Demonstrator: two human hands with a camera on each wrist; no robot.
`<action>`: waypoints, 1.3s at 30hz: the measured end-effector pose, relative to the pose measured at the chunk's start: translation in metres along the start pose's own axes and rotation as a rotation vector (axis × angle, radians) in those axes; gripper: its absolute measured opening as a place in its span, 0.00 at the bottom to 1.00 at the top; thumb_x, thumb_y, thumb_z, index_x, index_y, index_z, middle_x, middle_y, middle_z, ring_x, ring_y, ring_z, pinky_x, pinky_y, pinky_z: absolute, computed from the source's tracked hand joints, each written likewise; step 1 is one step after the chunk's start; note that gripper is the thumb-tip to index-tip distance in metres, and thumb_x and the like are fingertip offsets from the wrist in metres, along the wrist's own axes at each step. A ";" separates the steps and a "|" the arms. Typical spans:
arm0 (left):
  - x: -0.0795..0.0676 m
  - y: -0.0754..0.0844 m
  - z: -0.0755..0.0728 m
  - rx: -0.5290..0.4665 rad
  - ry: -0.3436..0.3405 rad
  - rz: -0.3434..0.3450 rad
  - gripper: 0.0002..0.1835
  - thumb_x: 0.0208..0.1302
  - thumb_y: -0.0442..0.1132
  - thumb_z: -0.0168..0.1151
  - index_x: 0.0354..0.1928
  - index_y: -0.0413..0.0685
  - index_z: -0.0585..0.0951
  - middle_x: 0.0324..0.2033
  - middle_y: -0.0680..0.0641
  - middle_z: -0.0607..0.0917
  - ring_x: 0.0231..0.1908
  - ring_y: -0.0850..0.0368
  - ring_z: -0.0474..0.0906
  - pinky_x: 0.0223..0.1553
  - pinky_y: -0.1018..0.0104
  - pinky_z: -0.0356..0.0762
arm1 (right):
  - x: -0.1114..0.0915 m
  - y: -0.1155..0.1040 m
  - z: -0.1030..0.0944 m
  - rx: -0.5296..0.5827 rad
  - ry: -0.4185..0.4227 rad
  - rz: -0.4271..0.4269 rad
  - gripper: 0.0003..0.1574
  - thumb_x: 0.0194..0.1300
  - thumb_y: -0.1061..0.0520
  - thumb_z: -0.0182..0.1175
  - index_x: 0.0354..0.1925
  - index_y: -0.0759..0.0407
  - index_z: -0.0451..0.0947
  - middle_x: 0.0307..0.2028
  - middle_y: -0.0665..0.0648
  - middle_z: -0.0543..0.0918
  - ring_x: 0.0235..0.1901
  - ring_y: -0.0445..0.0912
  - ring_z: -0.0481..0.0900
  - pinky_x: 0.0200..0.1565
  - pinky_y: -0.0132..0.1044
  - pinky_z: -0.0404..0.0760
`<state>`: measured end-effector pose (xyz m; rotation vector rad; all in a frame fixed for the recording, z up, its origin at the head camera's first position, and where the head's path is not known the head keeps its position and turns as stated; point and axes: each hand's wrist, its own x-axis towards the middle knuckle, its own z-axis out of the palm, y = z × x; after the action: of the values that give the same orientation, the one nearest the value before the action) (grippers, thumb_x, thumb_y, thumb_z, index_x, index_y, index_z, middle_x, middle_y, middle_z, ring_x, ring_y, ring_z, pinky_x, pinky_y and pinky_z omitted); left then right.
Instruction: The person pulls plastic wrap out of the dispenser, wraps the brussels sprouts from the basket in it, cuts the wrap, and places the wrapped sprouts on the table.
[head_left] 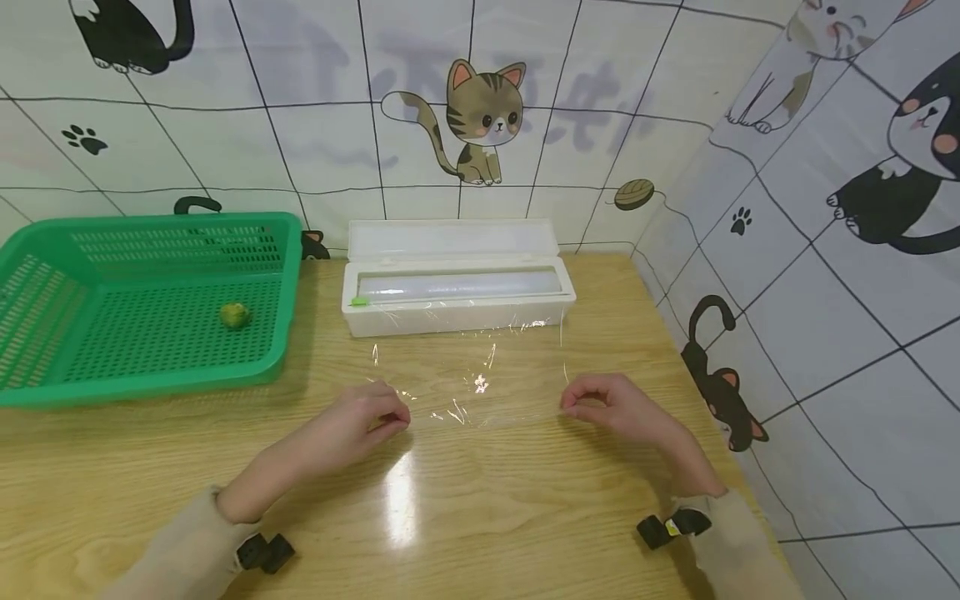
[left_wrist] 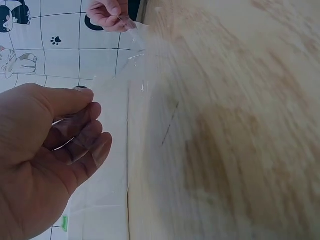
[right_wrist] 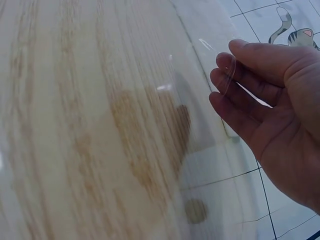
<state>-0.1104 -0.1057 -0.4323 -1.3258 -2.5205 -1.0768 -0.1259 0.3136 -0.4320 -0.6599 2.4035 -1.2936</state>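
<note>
A sheet of clear cling film point(head_left: 480, 383) stretches out from the front of a white cling film box point(head_left: 459, 320) whose lid point(head_left: 453, 240) stands raised at the back. Inside the box lies the film roll point(head_left: 459, 283), with a small green slider point(head_left: 359, 301) at the left end of the front edge. My left hand point(head_left: 363, 421) pinches the film's near left corner between thumb and fingers. At the near right corner, my right hand point(head_left: 617, 406) pinches the film the same way. In the right wrist view the film point(right_wrist: 230, 75) crosses the fingers of that hand.
A green plastic basket point(head_left: 161, 379) stands on the left of the wooden table point(head_left: 525, 517), holding one small yellow-green item point(head_left: 235, 315). Behind and to the right rise walls point(head_left: 300, 50) covered with cat-printed sheeting.
</note>
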 end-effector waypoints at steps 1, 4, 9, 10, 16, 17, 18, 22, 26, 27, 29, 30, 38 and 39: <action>0.000 -0.001 0.001 0.001 -0.010 0.001 0.08 0.60 0.24 0.71 0.34 0.43 0.86 0.32 0.55 0.83 0.34 0.62 0.79 0.34 0.69 0.80 | 0.001 0.001 0.000 -0.011 -0.002 -0.004 0.02 0.69 0.66 0.66 0.39 0.60 0.84 0.39 0.57 0.87 0.41 0.43 0.82 0.48 0.33 0.81; -0.001 -0.004 0.002 0.000 -0.028 0.005 0.08 0.60 0.23 0.71 0.33 0.43 0.85 0.32 0.54 0.83 0.35 0.60 0.79 0.35 0.68 0.81 | 0.003 0.004 0.000 -0.038 -0.009 -0.015 0.03 0.68 0.66 0.67 0.38 0.59 0.85 0.39 0.57 0.87 0.42 0.43 0.82 0.49 0.33 0.81; -0.003 -0.005 0.002 0.015 -0.069 -0.037 0.07 0.60 0.24 0.71 0.33 0.43 0.86 0.33 0.53 0.83 0.37 0.59 0.79 0.37 0.67 0.82 | 0.004 0.005 0.000 -0.073 -0.017 -0.026 0.05 0.66 0.67 0.68 0.37 0.58 0.86 0.39 0.54 0.87 0.42 0.44 0.82 0.48 0.33 0.80; -0.004 -0.006 0.001 0.021 -0.083 -0.050 0.07 0.60 0.24 0.71 0.33 0.43 0.86 0.33 0.53 0.83 0.38 0.58 0.79 0.38 0.67 0.82 | 0.004 0.005 0.000 -0.076 -0.017 -0.026 0.05 0.65 0.67 0.69 0.36 0.58 0.86 0.39 0.53 0.87 0.42 0.44 0.82 0.49 0.33 0.80; -0.006 -0.008 0.000 0.050 -0.177 -0.068 0.07 0.59 0.27 0.73 0.30 0.48 0.87 0.33 0.55 0.83 0.38 0.60 0.77 0.41 0.66 0.81 | 0.003 0.004 -0.003 -0.121 -0.052 -0.019 0.05 0.64 0.65 0.71 0.36 0.56 0.89 0.43 0.52 0.87 0.47 0.47 0.82 0.55 0.37 0.79; -0.007 -0.008 0.000 0.051 -0.189 -0.064 0.07 0.59 0.27 0.73 0.30 0.48 0.87 0.32 0.56 0.83 0.37 0.60 0.77 0.40 0.65 0.81 | 0.003 0.004 -0.004 -0.135 -0.060 -0.021 0.04 0.64 0.65 0.71 0.36 0.56 0.89 0.43 0.52 0.88 0.48 0.47 0.83 0.56 0.37 0.78; -0.007 -0.009 -0.001 0.050 -0.200 -0.060 0.07 0.59 0.28 0.73 0.29 0.48 0.87 0.31 0.57 0.82 0.37 0.60 0.76 0.40 0.65 0.80 | 0.002 0.004 -0.005 -0.143 -0.066 -0.026 0.03 0.65 0.64 0.71 0.36 0.56 0.90 0.44 0.52 0.88 0.49 0.48 0.83 0.57 0.38 0.78; -0.007 -0.009 -0.004 0.015 -0.216 -0.083 0.06 0.61 0.29 0.71 0.29 0.47 0.87 0.32 0.56 0.84 0.37 0.61 0.78 0.41 0.64 0.82 | 0.000 0.004 -0.011 -0.135 -0.069 -0.046 0.05 0.69 0.61 0.67 0.37 0.58 0.91 0.44 0.53 0.88 0.49 0.50 0.84 0.54 0.36 0.79; -0.007 -0.011 -0.009 -0.009 -0.175 -0.105 0.05 0.61 0.27 0.70 0.31 0.45 0.88 0.34 0.53 0.86 0.39 0.58 0.82 0.43 0.63 0.84 | -0.001 0.003 -0.018 -0.094 -0.053 -0.083 0.07 0.70 0.63 0.65 0.37 0.59 0.90 0.44 0.54 0.89 0.49 0.51 0.84 0.51 0.34 0.79; -0.006 -0.012 -0.011 -0.010 -0.160 -0.109 0.06 0.61 0.27 0.70 0.31 0.45 0.89 0.34 0.53 0.86 0.38 0.58 0.82 0.42 0.62 0.84 | -0.001 0.003 -0.019 -0.083 -0.049 -0.092 0.07 0.69 0.64 0.65 0.37 0.60 0.90 0.44 0.54 0.89 0.49 0.51 0.85 0.50 0.34 0.79; -0.005 -0.013 -0.016 0.000 -0.132 -0.122 0.05 0.61 0.27 0.70 0.32 0.45 0.89 0.34 0.54 0.86 0.38 0.58 0.82 0.42 0.61 0.84 | 0.000 0.003 -0.021 -0.076 -0.044 -0.106 0.06 0.69 0.65 0.65 0.39 0.62 0.90 0.44 0.55 0.89 0.48 0.50 0.85 0.50 0.34 0.80; -0.005 -0.013 -0.018 0.005 -0.118 -0.133 0.05 0.62 0.27 0.70 0.33 0.45 0.89 0.34 0.55 0.86 0.38 0.58 0.82 0.41 0.61 0.84 | 0.000 0.003 -0.022 -0.076 -0.041 -0.109 0.06 0.69 0.65 0.65 0.40 0.62 0.89 0.44 0.55 0.89 0.48 0.49 0.85 0.51 0.34 0.80; 0.000 -0.015 -0.052 0.092 0.030 -0.086 0.07 0.59 0.25 0.72 0.35 0.44 0.89 0.34 0.52 0.88 0.35 0.57 0.85 0.36 0.59 0.85 | 0.008 0.000 -0.021 -0.074 -0.020 -0.082 0.10 0.69 0.65 0.64 0.47 0.64 0.87 0.45 0.56 0.89 0.48 0.47 0.84 0.55 0.37 0.80; 0.002 -0.014 -0.058 0.090 0.046 -0.076 0.08 0.59 0.25 0.72 0.35 0.44 0.89 0.34 0.52 0.88 0.35 0.58 0.85 0.34 0.59 0.85 | 0.009 -0.001 -0.020 -0.074 -0.018 -0.077 0.10 0.69 0.65 0.64 0.48 0.63 0.87 0.45 0.56 0.89 0.49 0.47 0.84 0.56 0.37 0.80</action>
<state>-0.1354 -0.1461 -0.3964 -1.1776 -2.5719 -0.9823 -0.1431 0.3220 -0.4209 -0.7893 2.4439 -1.2274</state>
